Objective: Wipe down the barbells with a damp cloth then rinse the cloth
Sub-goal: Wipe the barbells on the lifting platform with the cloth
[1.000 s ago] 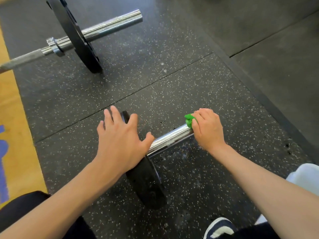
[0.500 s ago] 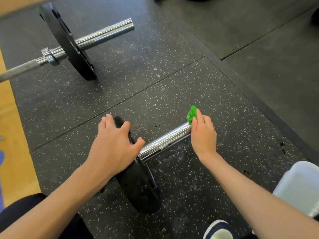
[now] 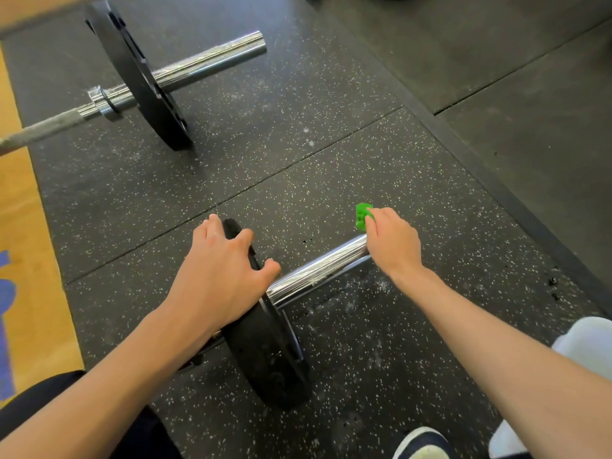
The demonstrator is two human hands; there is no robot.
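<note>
Landmark: a black weight plate (image 3: pixel 268 359) is seen standing on edge on the floor, low in the middle of the head view; every place below is given from it.

Near barbell (image 3: pixel 318 271): its chrome sleeve is seen running out of the plate's right face, up and to the right, just above the floor.

Left hand (image 3: pixel 218 270): it is laid over the plate's top rim, wide and holding nothing. The fingers are spread and lightly bent, and the thumb is stretched toward the sleeve.

Right hand (image 3: pixel 392 246): it is placed at the sleeve's outer end, right of the plate, with the fingers curled round a cloth.

Green cloth (image 3: pixel 362 216): it is bunched in the right hand. A small wad is shown past the fingertips, beyond the sleeve's tip (whether it touches the metal cannot be told).

Far barbell (image 3: pixel 212 61): it is laid beyond the plate, up and to the left, roughly parallel to the near bar, and its own black plate (image 3: pixel 142 81) is carried upright.

Floor (image 3: pixel 298 144): dark speckled rubber mats are spread under the plate and all around it.

Wooden strip (image 3: pixel 20 226): it is seen far left of the plate.

Shoe (image 3: pixel 420 443): it is seen below and right of the plate.

White container (image 3: pixel 583 339): it is seen far right of the plate and is cut off by the frame.
</note>
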